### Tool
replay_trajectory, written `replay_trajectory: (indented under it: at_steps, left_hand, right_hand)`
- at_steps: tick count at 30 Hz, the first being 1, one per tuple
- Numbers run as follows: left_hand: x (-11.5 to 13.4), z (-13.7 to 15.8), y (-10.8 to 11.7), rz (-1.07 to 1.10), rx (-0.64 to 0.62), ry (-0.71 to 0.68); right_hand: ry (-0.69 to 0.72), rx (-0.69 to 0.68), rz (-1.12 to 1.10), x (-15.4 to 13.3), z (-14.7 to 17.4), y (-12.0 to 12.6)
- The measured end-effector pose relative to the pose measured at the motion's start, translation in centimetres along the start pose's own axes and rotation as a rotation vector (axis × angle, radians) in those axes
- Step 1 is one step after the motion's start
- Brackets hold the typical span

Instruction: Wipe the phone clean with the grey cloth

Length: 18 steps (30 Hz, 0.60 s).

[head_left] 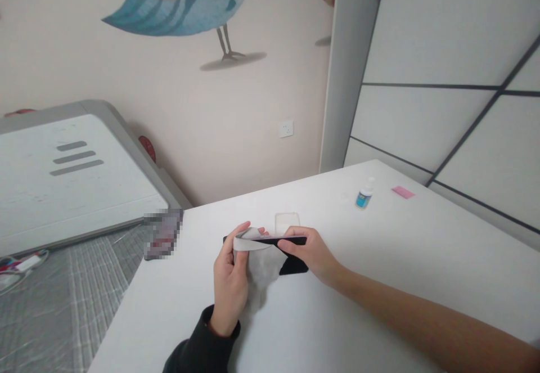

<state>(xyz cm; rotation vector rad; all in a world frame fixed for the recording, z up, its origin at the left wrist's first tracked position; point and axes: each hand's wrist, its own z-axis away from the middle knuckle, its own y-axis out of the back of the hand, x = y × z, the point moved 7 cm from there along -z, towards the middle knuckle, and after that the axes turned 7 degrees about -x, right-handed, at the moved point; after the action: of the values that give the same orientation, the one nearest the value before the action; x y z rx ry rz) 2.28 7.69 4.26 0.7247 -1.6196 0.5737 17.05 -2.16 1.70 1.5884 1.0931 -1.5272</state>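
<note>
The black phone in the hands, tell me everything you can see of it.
The black phone is a thin, flat, dark slab with a glossy look, held tilted above the white table, long edge facing the camera. The right hand grips its right end, fingers over the top edge. The left hand presses a grey cloth over its left part, hiding much of the face.

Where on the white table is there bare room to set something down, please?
The table is bare right of the right hand, short of the small bottle and pink slip. Crowded mid-table: left hand with grey cloth, black phone, clear case.
</note>
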Motion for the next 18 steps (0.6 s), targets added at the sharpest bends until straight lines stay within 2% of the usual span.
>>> replay_trajectory:
  at_steps: [4,7,10,14,18]
  left_hand:
    - [-1.8,0.6,-3.0,0.457,-0.220,0.244]
    - [-2.0,1.1,-4.1,0.585,-0.295,0.321]
    - [-1.6,1.2,-3.7,0.590,-0.294,0.296]
    - [-0.1,1.0,-3.1,0.561,-0.340,0.184]
    - [0.9,1.0,-2.7,0.539,-0.339,0.118]
  right_hand:
    - [-0.060,0.167,-0.106,1.0,0.1,1.3]
    - [-0.042,0.167,-0.068,0.8,-0.1,1.5]
    - [-0.054,0.118,-0.024,0.3,-0.2,1.4]
    - [-0.053,0.005,-0.003,-0.3,0.0,0.7]
    - [0.016,-0.041,0.066,-1.0,0.1,0.3]
